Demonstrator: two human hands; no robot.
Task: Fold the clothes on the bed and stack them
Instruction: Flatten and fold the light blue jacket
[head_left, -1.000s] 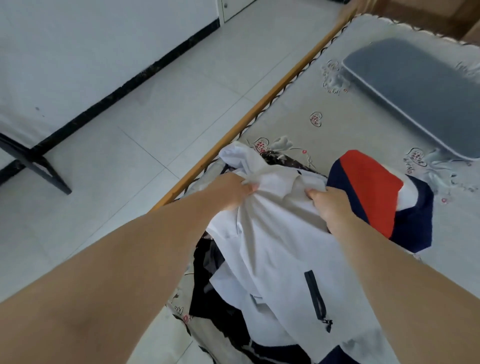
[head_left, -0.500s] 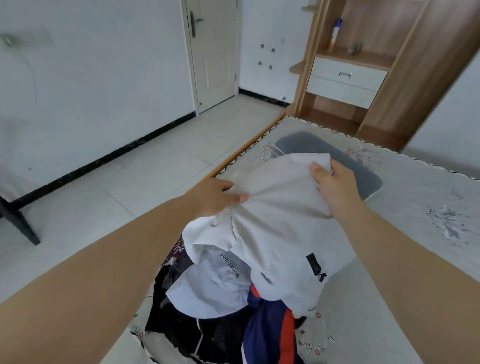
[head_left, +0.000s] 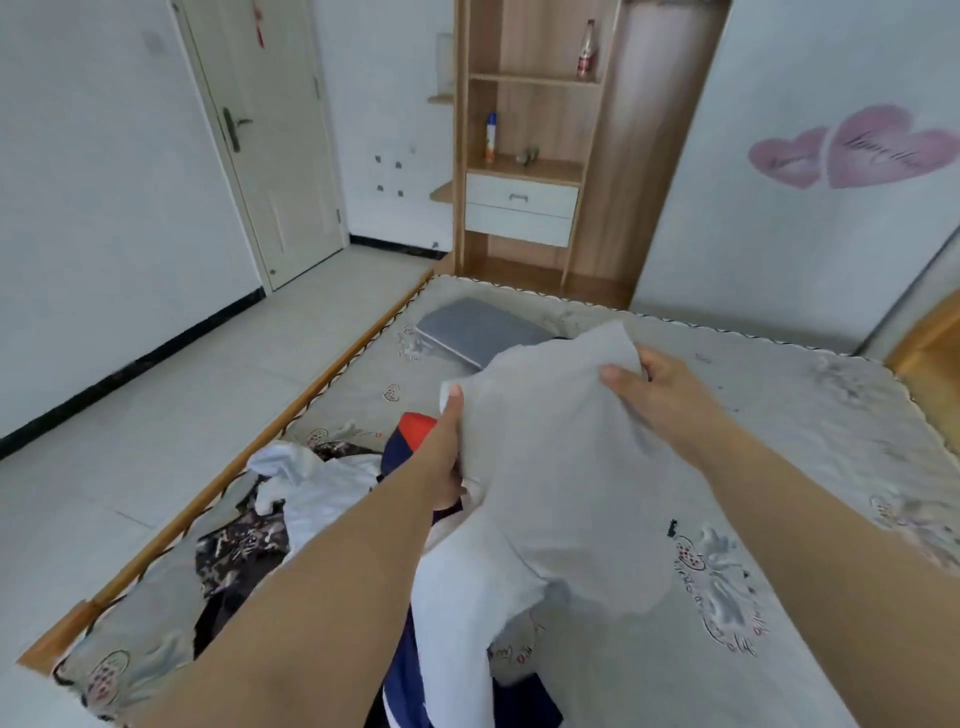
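You won't find much to read here. The pink heart sticker (head_left: 883, 148) on the wall, to the right of the wooden shelf unit (head_left: 535, 156), carries cursive lettering too blurred to make out; nothing else bears readable text.

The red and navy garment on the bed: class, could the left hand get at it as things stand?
Probably not yet. The left hand grips the white garment, as does the right hand. The red and navy garment lies close beside it, so letting go should free the way.
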